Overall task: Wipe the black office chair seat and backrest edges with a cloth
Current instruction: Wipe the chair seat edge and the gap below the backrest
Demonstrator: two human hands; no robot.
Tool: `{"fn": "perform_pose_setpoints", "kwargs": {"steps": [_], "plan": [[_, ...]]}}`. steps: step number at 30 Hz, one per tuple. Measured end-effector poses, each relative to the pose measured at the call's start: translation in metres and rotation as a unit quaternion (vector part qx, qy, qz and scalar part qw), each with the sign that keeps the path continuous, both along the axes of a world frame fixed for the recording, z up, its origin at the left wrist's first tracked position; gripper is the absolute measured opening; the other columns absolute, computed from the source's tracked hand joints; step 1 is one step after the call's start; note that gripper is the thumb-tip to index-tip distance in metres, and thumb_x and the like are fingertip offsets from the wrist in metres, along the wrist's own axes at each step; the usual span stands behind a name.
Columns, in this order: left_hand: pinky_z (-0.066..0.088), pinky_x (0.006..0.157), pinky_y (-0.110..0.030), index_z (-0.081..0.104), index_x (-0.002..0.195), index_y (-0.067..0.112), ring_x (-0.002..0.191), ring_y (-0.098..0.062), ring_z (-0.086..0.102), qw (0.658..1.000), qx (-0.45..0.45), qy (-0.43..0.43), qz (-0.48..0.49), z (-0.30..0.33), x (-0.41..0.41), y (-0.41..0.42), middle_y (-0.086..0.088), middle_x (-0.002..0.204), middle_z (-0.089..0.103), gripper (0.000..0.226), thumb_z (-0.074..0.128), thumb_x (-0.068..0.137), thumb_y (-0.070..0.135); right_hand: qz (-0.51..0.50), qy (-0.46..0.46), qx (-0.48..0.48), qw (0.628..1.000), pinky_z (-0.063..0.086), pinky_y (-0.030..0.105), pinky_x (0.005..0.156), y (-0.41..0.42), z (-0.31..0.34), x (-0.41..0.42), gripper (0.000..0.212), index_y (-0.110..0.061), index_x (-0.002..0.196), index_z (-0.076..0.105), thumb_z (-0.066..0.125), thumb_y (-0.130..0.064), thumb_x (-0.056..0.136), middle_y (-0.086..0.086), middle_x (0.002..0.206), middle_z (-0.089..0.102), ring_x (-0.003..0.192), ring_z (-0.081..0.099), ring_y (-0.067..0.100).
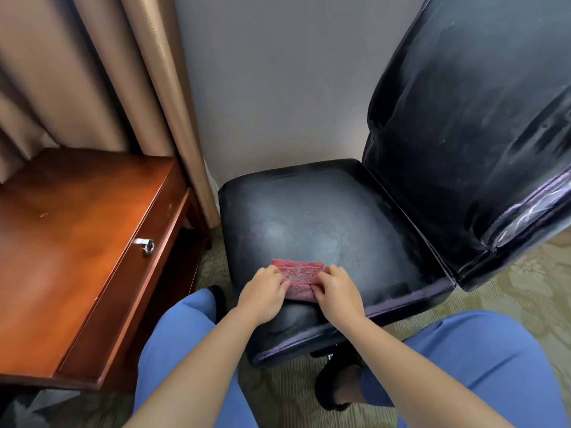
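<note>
The black office chair stands in front of me, its dusty seat in the middle of the view and its backrest rising at the right. A small folded pink cloth lies on the near part of the seat. My left hand pinches the cloth's left side and my right hand pinches its right side. Both hands rest on the seat close to its front edge.
A reddish wooden desk with a drawer and a metal pull stands at the left. Tan curtains hang behind it, next to a grey wall. My knees in blue trousers flank the chair on patterned carpet.
</note>
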State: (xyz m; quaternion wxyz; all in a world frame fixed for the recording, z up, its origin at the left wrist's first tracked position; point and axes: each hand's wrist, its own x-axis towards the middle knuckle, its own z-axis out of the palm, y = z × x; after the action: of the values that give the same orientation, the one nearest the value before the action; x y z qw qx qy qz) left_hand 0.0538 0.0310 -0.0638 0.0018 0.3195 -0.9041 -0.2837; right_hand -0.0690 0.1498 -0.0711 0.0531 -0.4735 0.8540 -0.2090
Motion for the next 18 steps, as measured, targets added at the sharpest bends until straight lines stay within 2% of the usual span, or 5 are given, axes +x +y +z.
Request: {"fn": "perform_pose_setpoints", "kwargs": {"steps": [2,5,9,13,18], "plan": [[0.042,0.089,-0.039,0.062,0.102,0.013,0.107,-0.020,0.047,0.999,-0.026,0.016,0.014,0.001,-0.002,0.002,0.002,0.107,0.052,0.028,0.040,0.101,0.031,0.041,0.029,-0.038,0.998,0.035,0.029,0.046,0.001,-0.006,0.004,0.011,-0.008,0.070,0.059,0.068,-0.005,0.077,0.002,0.076,0.054,0.070,0.053,0.024],[0.044,0.085,-0.037,0.057,0.117,0.016,0.105,-0.020,0.050,0.994,-0.070,0.070,0.048,0.001,-0.003,0.003,0.002,0.111,0.056,0.025,0.055,0.093,0.022,0.102,0.045,-0.055,0.992,0.043,0.025,0.047,0.006,-0.007,0.001,0.008,-0.017,0.073,0.068,0.063,-0.021,0.077,-0.005,0.074,0.061,0.065,0.055,0.019],[0.050,0.055,-0.035,0.070,0.075,0.016,0.069,-0.023,0.060,0.973,-0.196,0.111,-0.051,-0.004,0.003,-0.003,0.003,0.078,0.062,0.019,0.054,0.081,0.024,0.151,0.080,-0.022,0.985,0.042,0.025,0.059,0.013,-0.004,-0.009,0.016,-0.021,0.087,0.071,0.070,-0.028,0.072,-0.010,0.086,0.066,0.078,0.055,0.016],[0.050,0.055,-0.033,0.074,0.074,0.020,0.066,-0.017,0.058,0.957,-0.253,0.073,-0.117,-0.010,0.012,-0.009,0.008,0.077,0.066,0.037,0.043,0.085,0.038,0.081,0.055,-0.018,0.995,0.048,0.032,0.067,0.001,-0.003,-0.004,0.024,-0.017,0.079,0.068,0.046,-0.026,0.085,-0.007,0.080,0.064,0.079,0.053,0.020],[0.051,0.059,-0.033,0.074,0.076,0.020,0.072,-0.017,0.060,0.963,-0.231,0.066,-0.119,-0.005,0.013,-0.019,0.008,0.086,0.065,0.040,0.041,0.086,0.040,-0.030,-0.010,0.021,0.999,0.036,0.033,0.087,-0.020,0.009,-0.005,0.020,-0.015,0.107,0.056,0.046,-0.027,0.095,0.004,0.100,0.060,0.098,0.050,0.025]]}}
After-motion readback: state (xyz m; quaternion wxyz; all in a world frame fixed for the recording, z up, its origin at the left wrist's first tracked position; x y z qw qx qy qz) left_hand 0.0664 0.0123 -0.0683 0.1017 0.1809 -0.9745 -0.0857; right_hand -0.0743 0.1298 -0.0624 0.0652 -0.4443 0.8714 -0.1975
